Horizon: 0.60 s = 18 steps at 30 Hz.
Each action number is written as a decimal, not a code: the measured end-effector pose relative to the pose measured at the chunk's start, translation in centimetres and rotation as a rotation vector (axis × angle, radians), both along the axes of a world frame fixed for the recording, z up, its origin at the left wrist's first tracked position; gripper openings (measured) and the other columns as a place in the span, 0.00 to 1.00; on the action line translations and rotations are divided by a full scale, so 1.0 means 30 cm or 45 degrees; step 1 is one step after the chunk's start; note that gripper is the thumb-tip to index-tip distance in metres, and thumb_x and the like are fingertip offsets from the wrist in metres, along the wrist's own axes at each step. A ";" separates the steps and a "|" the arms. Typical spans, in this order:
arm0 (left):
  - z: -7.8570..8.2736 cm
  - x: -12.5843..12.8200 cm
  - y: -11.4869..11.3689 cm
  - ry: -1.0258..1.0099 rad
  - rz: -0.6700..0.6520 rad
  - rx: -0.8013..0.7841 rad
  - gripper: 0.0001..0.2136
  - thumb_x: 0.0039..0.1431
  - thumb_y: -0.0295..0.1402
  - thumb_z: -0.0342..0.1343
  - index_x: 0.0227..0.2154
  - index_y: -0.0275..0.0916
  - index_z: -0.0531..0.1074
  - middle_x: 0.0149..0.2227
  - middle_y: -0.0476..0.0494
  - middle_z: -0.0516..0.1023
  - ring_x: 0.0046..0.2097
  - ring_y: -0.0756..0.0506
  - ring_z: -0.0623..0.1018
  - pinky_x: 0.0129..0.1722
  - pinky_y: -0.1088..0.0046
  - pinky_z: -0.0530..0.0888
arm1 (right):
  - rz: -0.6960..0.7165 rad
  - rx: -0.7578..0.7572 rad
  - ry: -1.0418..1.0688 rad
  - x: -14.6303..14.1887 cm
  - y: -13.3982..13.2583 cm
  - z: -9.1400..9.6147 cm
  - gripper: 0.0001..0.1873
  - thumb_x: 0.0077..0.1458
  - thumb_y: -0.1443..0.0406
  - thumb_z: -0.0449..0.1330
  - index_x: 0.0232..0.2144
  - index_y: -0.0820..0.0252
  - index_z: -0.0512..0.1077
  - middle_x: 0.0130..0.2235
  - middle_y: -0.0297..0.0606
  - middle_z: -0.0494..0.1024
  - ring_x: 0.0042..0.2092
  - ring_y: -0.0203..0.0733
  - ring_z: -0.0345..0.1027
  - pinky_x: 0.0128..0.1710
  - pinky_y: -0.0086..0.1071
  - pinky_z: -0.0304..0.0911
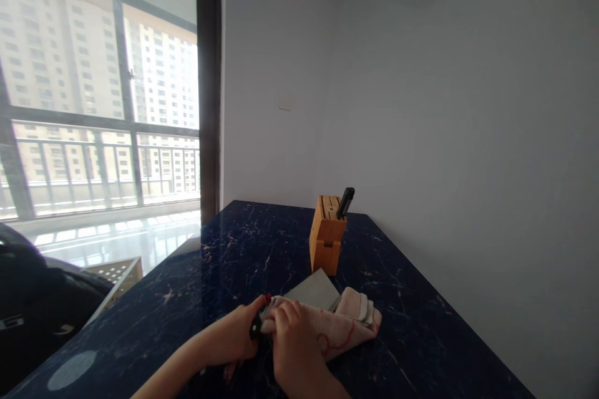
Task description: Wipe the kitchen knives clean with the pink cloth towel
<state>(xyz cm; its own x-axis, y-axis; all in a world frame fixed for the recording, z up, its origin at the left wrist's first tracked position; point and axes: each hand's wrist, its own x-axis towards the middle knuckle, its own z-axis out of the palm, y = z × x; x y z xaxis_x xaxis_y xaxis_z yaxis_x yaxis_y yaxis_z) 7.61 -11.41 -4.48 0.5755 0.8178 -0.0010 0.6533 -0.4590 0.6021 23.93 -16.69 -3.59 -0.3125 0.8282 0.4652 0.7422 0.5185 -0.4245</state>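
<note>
- Broad grey metal knife blade (312, 289) lies low over the near part of the table, just beyond the two hands, its lower edge hidden by cloth; one corner points at the wooden block, and whether they touch cannot be told.
- Far left, a black, soft-looking bulky item (28, 305) with pale marks sits beside the table; above it, a large dark-framed window (70, 117) shows tall buildings and a railing.
- Next, a pale box with a perforated side (119, 269) stands near the edge of the dark blue, marble-patterned table (262, 243), whose near left part bears a pale round patch (72, 370).
- The left hand (238, 335) has its fingers closed around a black handle with light rivets (255, 327); the handle's join with the blade is covered.
- The right hand (294, 340), just beside it, grips a folded pale pink towel with red markings (346, 330), fingers bent over its left end; the towel spreads rightward along the blade.
- Beyond, a light brown wooden slotted block (325, 243) stands upright, a black knife handle (345, 202) rising tilted from its top.
- Far right, a plain grey wall (468, 124).
</note>
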 end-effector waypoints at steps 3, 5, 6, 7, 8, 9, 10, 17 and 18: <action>0.001 0.000 0.001 -0.019 0.004 0.054 0.29 0.42 0.24 0.49 0.51 0.38 0.54 0.31 0.47 0.77 0.27 0.48 0.76 0.20 0.81 0.65 | 0.001 0.009 0.032 -0.010 0.003 0.008 0.21 0.49 0.76 0.47 0.46 0.64 0.65 0.46 0.43 0.67 0.50 0.44 0.55 0.52 0.38 0.50; 0.002 0.000 0.001 -0.018 0.011 0.052 0.28 0.42 0.24 0.49 0.51 0.38 0.55 0.31 0.47 0.77 0.27 0.48 0.76 0.20 0.80 0.65 | 0.014 0.009 0.050 -0.015 0.007 0.009 0.21 0.49 0.76 0.46 0.46 0.64 0.65 0.47 0.43 0.67 0.50 0.44 0.54 0.53 0.37 0.48; 0.003 0.000 0.001 -0.016 0.011 0.046 0.29 0.41 0.23 0.49 0.51 0.38 0.55 0.32 0.47 0.77 0.27 0.48 0.76 0.19 0.80 0.65 | 0.021 0.011 0.058 -0.015 0.008 0.009 0.20 0.49 0.76 0.46 0.45 0.64 0.65 0.46 0.43 0.67 0.50 0.43 0.54 0.53 0.36 0.48; 0.004 0.000 0.001 -0.016 0.011 0.043 0.29 0.41 0.23 0.49 0.51 0.38 0.54 0.33 0.46 0.77 0.27 0.48 0.76 0.19 0.81 0.65 | 0.025 0.012 0.062 -0.014 0.008 0.009 0.19 0.49 0.76 0.46 0.44 0.64 0.66 0.45 0.42 0.67 0.50 0.43 0.55 0.52 0.36 0.49; 0.005 0.000 0.001 -0.015 0.011 0.034 0.30 0.41 0.23 0.49 0.52 0.38 0.54 0.33 0.46 0.77 0.26 0.48 0.76 0.19 0.81 0.65 | 0.027 0.013 0.061 -0.011 0.007 0.009 0.19 0.49 0.76 0.47 0.43 0.65 0.66 0.45 0.43 0.67 0.49 0.43 0.55 0.52 0.36 0.49; 0.005 0.000 0.001 -0.015 0.010 0.017 0.30 0.41 0.23 0.49 0.52 0.38 0.53 0.33 0.46 0.77 0.26 0.48 0.76 0.19 0.81 0.65 | 0.027 0.012 0.055 -0.006 0.005 0.010 0.18 0.49 0.76 0.47 0.42 0.65 0.66 0.44 0.43 0.67 0.48 0.43 0.56 0.51 0.36 0.50; 0.006 0.000 0.001 -0.014 0.010 -0.006 0.31 0.41 0.23 0.49 0.52 0.37 0.53 0.33 0.45 0.77 0.26 0.49 0.76 0.18 0.81 0.65 | 0.027 0.008 0.046 -0.002 0.002 0.010 0.18 0.48 0.76 0.47 0.41 0.65 0.66 0.44 0.43 0.68 0.47 0.43 0.56 0.50 0.36 0.51; 0.000 -0.002 0.007 -0.027 -0.023 0.017 0.30 0.42 0.23 0.48 0.53 0.38 0.52 0.35 0.47 0.77 0.29 0.48 0.76 0.23 0.80 0.67 | 0.034 -0.001 0.057 0.005 -0.003 0.013 0.17 0.48 0.76 0.47 0.41 0.63 0.67 0.44 0.43 0.67 0.47 0.43 0.57 0.49 0.36 0.52; -0.003 -0.001 0.008 -0.022 -0.021 0.028 0.31 0.42 0.23 0.48 0.54 0.38 0.52 0.36 0.47 0.77 0.30 0.48 0.76 0.24 0.79 0.68 | 0.033 0.008 0.066 0.002 0.000 0.012 0.18 0.49 0.76 0.46 0.41 0.63 0.67 0.45 0.43 0.67 0.48 0.43 0.56 0.50 0.36 0.51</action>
